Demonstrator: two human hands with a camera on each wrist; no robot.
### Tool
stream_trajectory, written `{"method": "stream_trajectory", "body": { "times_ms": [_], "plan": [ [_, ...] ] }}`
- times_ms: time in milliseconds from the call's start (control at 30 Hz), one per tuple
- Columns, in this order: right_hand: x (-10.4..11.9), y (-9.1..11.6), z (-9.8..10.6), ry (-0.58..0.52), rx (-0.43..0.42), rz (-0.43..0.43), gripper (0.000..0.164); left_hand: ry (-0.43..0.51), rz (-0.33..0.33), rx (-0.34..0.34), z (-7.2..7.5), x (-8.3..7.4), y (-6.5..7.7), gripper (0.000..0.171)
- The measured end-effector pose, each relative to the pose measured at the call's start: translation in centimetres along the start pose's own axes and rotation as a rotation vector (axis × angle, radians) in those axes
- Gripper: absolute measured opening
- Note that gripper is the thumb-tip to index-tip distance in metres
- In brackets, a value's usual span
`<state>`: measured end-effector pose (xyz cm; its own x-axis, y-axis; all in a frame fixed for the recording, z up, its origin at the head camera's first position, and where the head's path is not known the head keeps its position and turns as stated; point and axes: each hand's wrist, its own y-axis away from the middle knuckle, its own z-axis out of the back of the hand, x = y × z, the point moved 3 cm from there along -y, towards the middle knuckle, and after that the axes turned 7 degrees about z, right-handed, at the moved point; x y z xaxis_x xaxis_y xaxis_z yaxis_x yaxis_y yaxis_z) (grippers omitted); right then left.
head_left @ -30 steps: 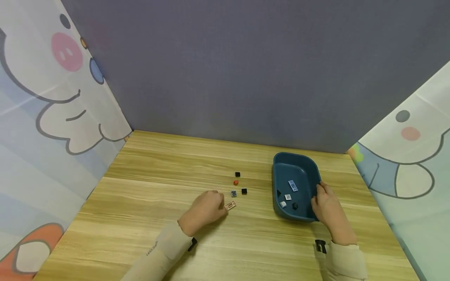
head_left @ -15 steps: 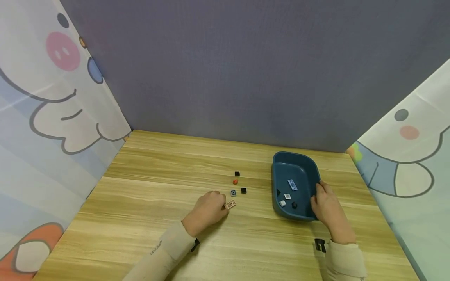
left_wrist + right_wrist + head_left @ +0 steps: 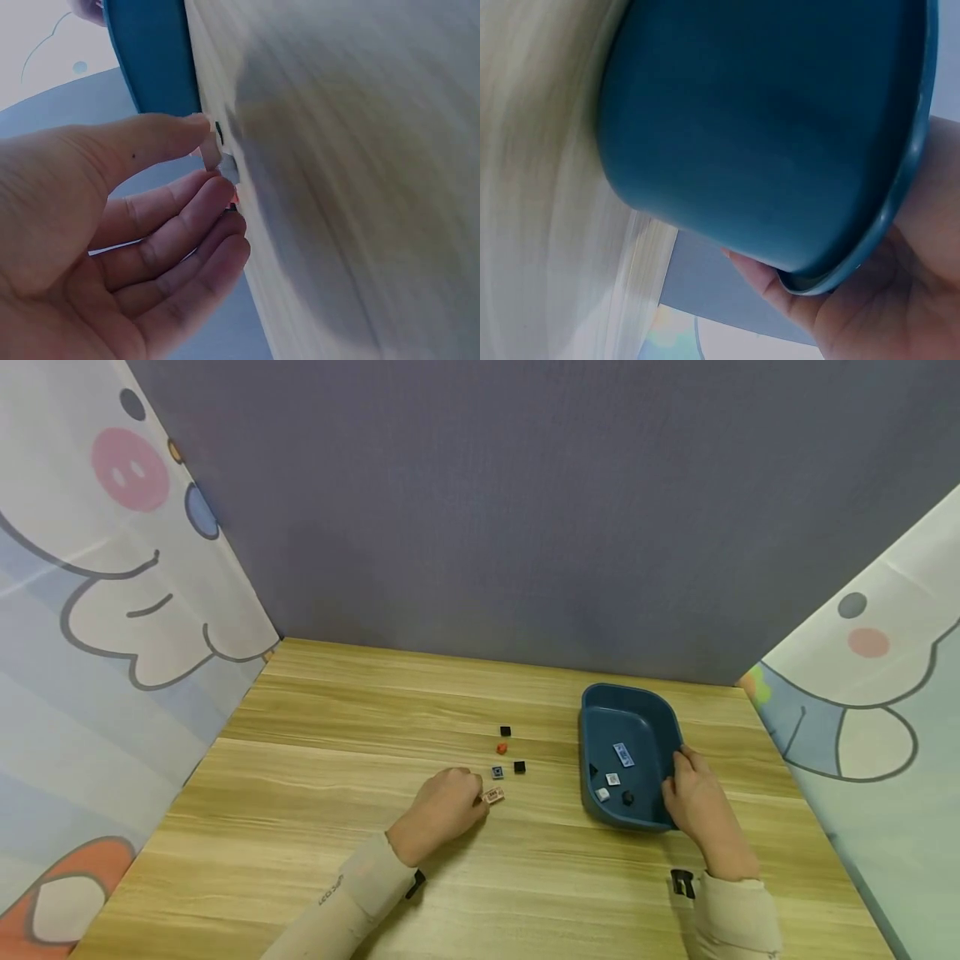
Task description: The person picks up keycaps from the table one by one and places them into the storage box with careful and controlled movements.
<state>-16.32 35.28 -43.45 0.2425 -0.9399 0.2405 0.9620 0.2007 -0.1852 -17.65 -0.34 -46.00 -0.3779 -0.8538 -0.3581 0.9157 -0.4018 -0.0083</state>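
Observation:
My left hand [image 3: 442, 803] pinches a small peach printed tile [image 3: 493, 796] between thumb and fingertips, low over the table. In the left wrist view the tile [image 3: 210, 154] shows edge-on at the thumb tip. Just beyond it lie a grey-blue square piece [image 3: 497, 772], a black square piece [image 3: 520, 767], an orange piece [image 3: 502, 748] and another black piece [image 3: 506, 732]. My right hand [image 3: 699, 806] grips the right rim of a dark blue tray [image 3: 633, 697]; part of its fingers is hidden by the tray wall in the right wrist view.
Inside the tray are a blue printed tile [image 3: 624, 755], a white square tile [image 3: 612, 779], a white piece [image 3: 602, 794] and a couple of dark pieces. A grey panel [image 3: 480, 527] stands along the back of the wooden table [image 3: 315, 760], with printed cloth at both sides.
My left hand has shifted slightly right, and the peach tile has turned a little in its fingers. My right hand stays at the tray's rim.

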Motion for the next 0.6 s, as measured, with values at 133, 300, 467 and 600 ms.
{"method": "stream_trajectory", "body": {
  "times_ms": [133, 300, 467, 600],
  "plan": [
    [0.0, 0.0, 0.0, -0.001, 0.011, -0.009, 0.044, -0.002, -0.025, -0.054, 0.6, -0.3, -0.4, 0.037],
    [-0.1, -0.1, 0.0, 0.003, 0.026, -0.009, 0.045, 0.017, -0.039, -0.078, 1.5, -0.9, -1.6, 0.028],
    [0.1, -0.1, 0.0, 0.003, 0.040, -0.007, 0.045, 0.012, -0.079, -0.081, 2.7, -1.9, -3.3, 0.029],
    [0.1, -0.1, 0.1, 0.001, 0.046, -0.013, 0.045, 0.017, -0.114, -0.084, 3.5, -2.8, -4.9, 0.024]
  ]
}}
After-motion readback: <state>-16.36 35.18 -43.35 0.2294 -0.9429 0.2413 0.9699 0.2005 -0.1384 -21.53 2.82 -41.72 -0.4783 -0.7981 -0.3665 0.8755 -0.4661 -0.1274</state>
